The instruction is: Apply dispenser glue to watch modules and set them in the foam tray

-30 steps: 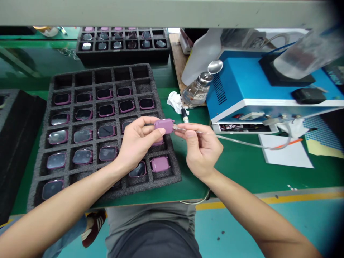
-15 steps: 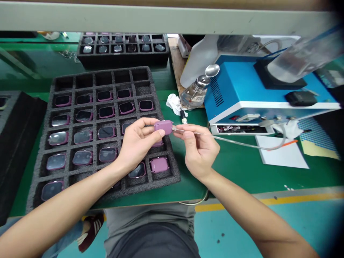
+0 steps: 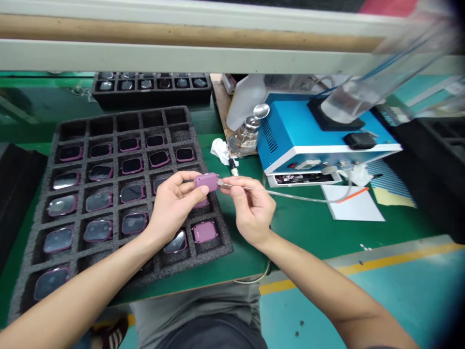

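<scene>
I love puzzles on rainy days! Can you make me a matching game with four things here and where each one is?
Things:
1. rounded purple watch case
2. thin, clear, bendy tube
3. thin orange stick
4. dark grey foam tray with square compartments

Places:
A. lying on the white paper
B. trailing from the right hand
C. spread below the left hand
D. held in the left hand

Pairs: 1-D, 2-B, 3-A, 4-C
</scene>
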Tool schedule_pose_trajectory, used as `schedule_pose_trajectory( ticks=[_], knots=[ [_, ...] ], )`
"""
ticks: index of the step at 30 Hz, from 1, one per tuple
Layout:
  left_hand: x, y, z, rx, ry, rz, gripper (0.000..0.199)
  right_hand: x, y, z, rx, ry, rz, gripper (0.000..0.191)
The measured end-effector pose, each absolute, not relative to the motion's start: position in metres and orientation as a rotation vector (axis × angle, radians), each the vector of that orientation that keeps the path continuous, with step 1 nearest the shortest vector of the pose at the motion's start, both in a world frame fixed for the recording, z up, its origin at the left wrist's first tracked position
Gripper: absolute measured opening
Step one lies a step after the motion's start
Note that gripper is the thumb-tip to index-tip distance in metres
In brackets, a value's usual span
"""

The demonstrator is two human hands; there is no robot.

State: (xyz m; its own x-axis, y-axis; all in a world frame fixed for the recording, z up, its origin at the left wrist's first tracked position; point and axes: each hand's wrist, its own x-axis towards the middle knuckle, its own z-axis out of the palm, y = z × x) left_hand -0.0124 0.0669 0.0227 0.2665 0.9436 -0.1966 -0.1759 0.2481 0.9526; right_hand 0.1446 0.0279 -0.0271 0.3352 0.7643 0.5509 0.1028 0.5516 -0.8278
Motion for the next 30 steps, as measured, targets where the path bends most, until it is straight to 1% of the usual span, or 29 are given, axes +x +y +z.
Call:
schedule_pose_trajectory(
  ticks=[4,11,20,30],
  knots=[
    [-0.0129,0.0686,0.0243,0.995,0.971,0.968,0.044,0.1449,0.0296,-0.0248,-0.898,-1.171,0.536,0.013],
    [-0.0123,0.0690,0.0260,1.019,1.009,0.969,0.046,0.1468,0.0296,-0.0250,-0.968,-1.169,0.593,0.015],
    [-0.0125,0.0694,0.0242,1.030,0.989,0.968,0.044,0.1466,0.0303,-0.0251,-0.941,-1.173,0.595,0.013],
    [-0.0126,0.0694,0.0238,1.021,1.003,0.970,0.045,0.1462,0.0300,-0.0246,-0.925,-1.168,0.606,0.014]
  ],
)
